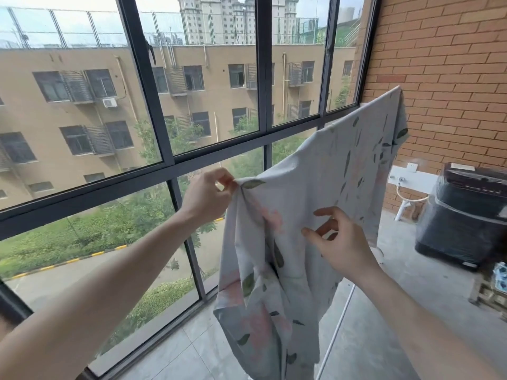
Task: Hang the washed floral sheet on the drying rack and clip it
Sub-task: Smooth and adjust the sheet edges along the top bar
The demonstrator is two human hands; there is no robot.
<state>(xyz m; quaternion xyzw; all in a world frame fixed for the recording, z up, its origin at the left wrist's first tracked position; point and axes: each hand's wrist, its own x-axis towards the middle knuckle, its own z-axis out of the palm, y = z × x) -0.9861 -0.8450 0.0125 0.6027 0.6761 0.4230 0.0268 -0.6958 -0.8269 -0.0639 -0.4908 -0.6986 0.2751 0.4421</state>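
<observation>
**Spreading the sheet along the rack before clipping**

Holding the near corner is the job of my left hand (210, 197): thumb and fingertips pinch the top edge of the sheet (315, 193) and keep it raised. That pinch fixes the near end, so the top edge runs taut from my fingers up to the far corner near the brick wall (444, 78). The far part appears to lie over the rack's top bar, though the cloth hides the bar itself.

My right hand (338, 239) is loose — fingers spread and relaxed, gripping nothing, set in front of the hanging cloth. Whether the fingertips touch the fabric I cannot tell. I judge it is placed there to smooth or catch the folds below my left hand, where the cloth bunches instead of falling flat.

Status:
- Sheet: partly draped, near end still carried by me, lower part hanging toward the floor (192, 352).
- Rack: only a thin white rod (338, 327) shows below the cloth, at the right.
- Clips: none in view — clipping is not yet done.

Caution: damp cloth is heavy and will probably slide off the bar if the pinch is released before the near end lies over it. Flatten the bunched section first, as I judge it.
</observation>
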